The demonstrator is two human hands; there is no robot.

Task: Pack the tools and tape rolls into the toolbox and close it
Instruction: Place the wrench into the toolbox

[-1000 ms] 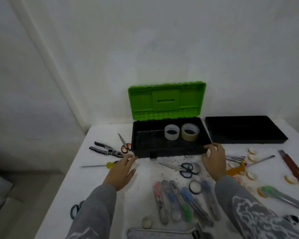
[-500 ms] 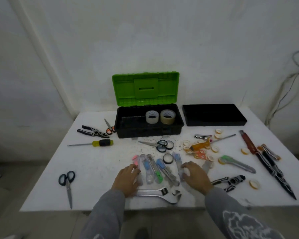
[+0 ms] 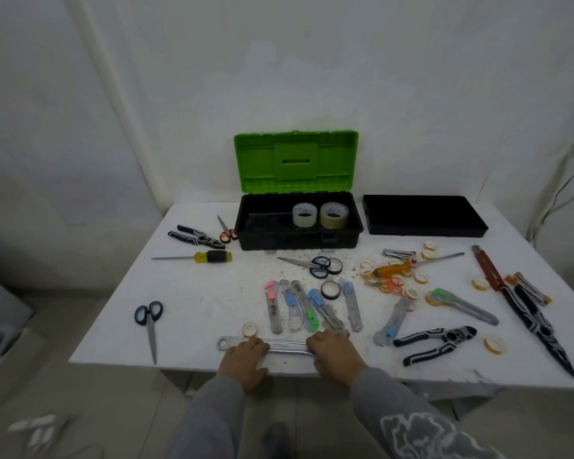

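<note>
Resting on a silver wrench (image 3: 285, 345) that lies along the front edge of the white table (image 3: 196, 293), the left hand (image 3: 244, 357) lays its fingers across the handle near the ring end, while the right hand (image 3: 333, 351) covers the head end. Whether either hand actually closes round the metal cannot be told. Just beyond the wrench sits a small tape roll (image 3: 250, 329), and past it a row of utility knives (image 3: 307, 308) lies side by side, with a black tape roll (image 3: 330, 289) among their far ends. Farther back lie blue-handled scissors (image 3: 315, 266). The toolbox (image 3: 299, 240) stands at the middle of the back edge, its green lid (image 3: 295, 162) upright and open, with a clear tape roll (image 3: 304, 215) and a brown tape roll (image 3: 334, 215) touching each other inside. A black tray (image 3: 424, 220) sits just beside it toward the back right corner. Toward the left edge lie black scissors (image 3: 149, 321), a screwdriver (image 3: 199, 257), striped pliers (image 3: 196, 238) and orange scissors (image 3: 226, 230). On the right side lie a scatter of small yellow rolls (image 3: 388, 279), a green cutter (image 3: 461, 304) and a second pair of pliers (image 3: 434, 341).
</note>
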